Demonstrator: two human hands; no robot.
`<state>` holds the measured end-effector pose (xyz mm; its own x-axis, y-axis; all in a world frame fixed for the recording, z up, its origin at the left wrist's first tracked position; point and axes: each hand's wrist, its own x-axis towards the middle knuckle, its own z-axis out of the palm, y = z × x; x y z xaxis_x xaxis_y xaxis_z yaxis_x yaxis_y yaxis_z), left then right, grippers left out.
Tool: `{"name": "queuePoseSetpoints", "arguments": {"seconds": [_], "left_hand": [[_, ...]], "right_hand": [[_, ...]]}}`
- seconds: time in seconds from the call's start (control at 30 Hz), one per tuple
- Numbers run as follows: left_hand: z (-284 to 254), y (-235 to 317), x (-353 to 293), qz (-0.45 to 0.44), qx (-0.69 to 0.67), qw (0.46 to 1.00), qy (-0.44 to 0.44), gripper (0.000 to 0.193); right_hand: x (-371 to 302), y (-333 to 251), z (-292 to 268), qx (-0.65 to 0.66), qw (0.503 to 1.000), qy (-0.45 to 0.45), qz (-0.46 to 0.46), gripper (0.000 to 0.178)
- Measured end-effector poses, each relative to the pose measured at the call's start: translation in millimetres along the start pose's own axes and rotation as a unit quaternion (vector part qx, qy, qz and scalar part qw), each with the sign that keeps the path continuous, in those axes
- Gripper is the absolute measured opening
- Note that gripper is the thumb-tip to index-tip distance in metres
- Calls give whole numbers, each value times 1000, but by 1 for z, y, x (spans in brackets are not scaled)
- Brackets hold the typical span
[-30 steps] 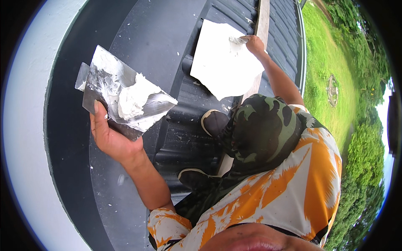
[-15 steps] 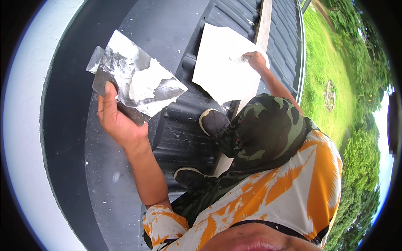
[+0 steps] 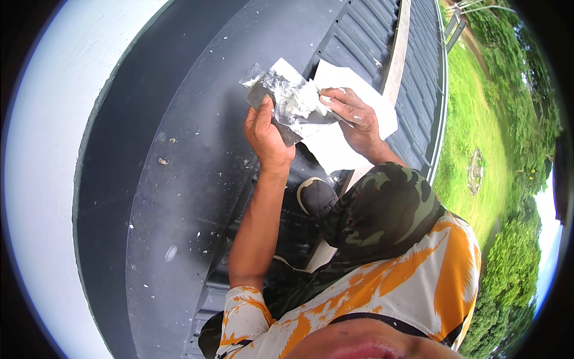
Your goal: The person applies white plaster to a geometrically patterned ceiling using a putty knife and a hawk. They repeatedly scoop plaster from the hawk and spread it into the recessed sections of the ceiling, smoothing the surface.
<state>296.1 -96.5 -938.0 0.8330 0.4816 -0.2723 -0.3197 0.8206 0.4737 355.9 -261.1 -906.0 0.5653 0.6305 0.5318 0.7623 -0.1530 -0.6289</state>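
My left hand [image 3: 272, 134] grips a flat dark plate [image 3: 290, 136] by its near left edge, thumb on top. A mound of white putty [image 3: 297, 100] covers much of the plate, and a small grey blade-like piece [image 3: 252, 75] sticks out past its far left corner. My right hand [image 3: 357, 119] is at the plate's right side, its fingers bent close together and touching the putty. White smears mark those fingers; whatever they may hold is hidden. Below and behind the right hand lies a large white sheet [image 3: 336, 151], partly covered by the plate and hand.
Dark ribbed roofing [image 3: 365, 36] slopes away, with a wooden batten [image 3: 397, 63] along it. A smooth dark strip [image 3: 179, 173] with white specks borders a white wall [image 3: 42, 179] at left. My shoe [image 3: 317, 196] rests on the roof. Grass [image 3: 472, 102] lies beyond the right edge.
My right hand has left the white sheet and come left to the putty. My left hand has carried the plate rightward, over the sheet's edge. The whole view has shifted somewhat.
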Motion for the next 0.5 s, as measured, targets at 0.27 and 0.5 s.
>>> {"name": "queuePoseSetpoints", "arguments": {"seconds": [0.27,0.5], "left_hand": [[-17,11,-6,4,26,1000,5,29],[-20,24,-2,4,45,999,-25,24]], "right_hand": [[-12,8,-7,-155,987,-31,-15,59],[24,-1,-11,-6,993,-16,118,68]]}}
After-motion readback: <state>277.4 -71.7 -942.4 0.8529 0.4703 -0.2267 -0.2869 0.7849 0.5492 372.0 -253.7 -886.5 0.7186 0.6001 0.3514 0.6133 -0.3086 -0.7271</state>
